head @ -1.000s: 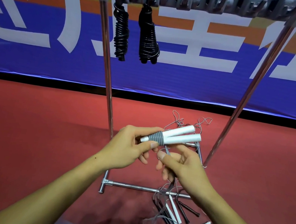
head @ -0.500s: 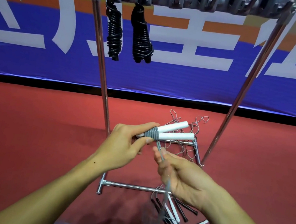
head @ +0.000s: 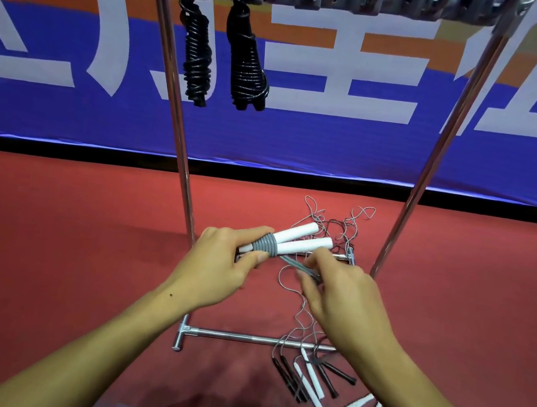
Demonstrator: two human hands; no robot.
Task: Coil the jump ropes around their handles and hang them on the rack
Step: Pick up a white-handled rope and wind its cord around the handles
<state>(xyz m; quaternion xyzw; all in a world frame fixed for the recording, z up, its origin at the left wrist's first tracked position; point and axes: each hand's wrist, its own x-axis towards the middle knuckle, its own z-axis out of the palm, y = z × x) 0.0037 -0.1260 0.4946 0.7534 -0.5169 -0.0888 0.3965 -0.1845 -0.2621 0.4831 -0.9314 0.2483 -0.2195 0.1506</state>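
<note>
Both hands work at centre frame in the head view. Left hand (head: 218,265) grips the two white handles (head: 296,241) at their near ends, thumb and fingers curled round the pair. Right hand (head: 343,295) pinches the grey rope (head: 300,266) just below the handles; its fingertips are hidden behind the back of the hand, so the exact pinch is hard to make out.

A band of grey coils (head: 266,245) binds the handles together beside the left thumb. The handles' long axis runs from lower left to upper right, free ends pointing toward the upper right and spreading slightly apart. Loose rope trails down under the right hand to the floor (head: 50,243).

The rack (head: 439,140) stands directly behind the hands; its top bar with hooks is cut off by the upper edge of the frame. Two coiled black ropes (head: 221,57) hang at upper left, side by side. The hooks to their right carry nothing.

Uncoiled ropes with black and white handles (head: 308,379) lie on the floor at lower centre, partly covered by the right forearm; a thin tangle (head: 336,222) lies behind the held handles, its strands hard to separate. Red floor lies open at left and right of the rack.
</note>
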